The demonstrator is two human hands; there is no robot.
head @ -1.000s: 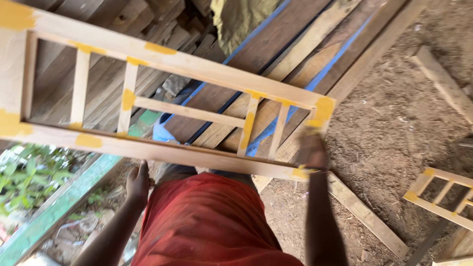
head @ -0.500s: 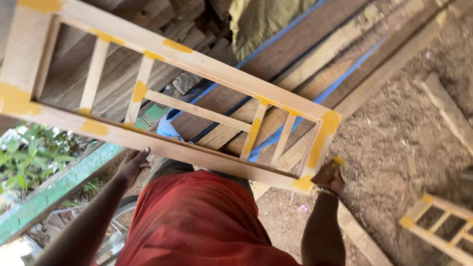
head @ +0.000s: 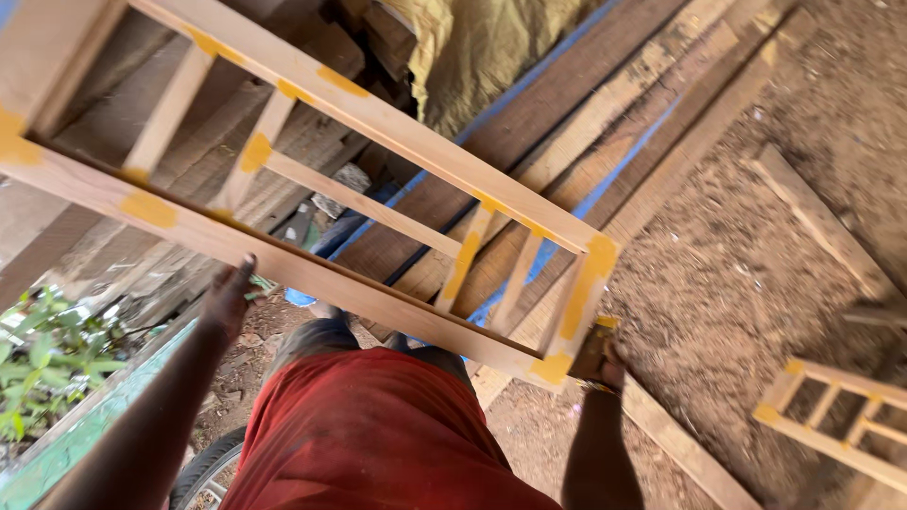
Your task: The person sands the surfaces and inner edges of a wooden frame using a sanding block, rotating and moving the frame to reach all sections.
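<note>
I hold a long wooden frame (head: 378, 123) with cross slats and yellow filler patches at its joints, tilted up across the view. My left hand (head: 230, 295) presses under its near rail, fingers against the wood. My right hand (head: 597, 357) grips the frame's lower right corner from below. My red shirt fills the bottom of the view.
Long planks (head: 605, 142) and a blue strip lie stacked on the dirt floor ahead. A yellow-green cloth (head: 477, 47) covers timber at the top. A second small wooden frame (head: 836, 416) lies at the right. Green plants (head: 42, 364) grow at the left.
The frame has swung up and to the left, its right corner now lower and further right. My right hand moved down to the right with the corner.
</note>
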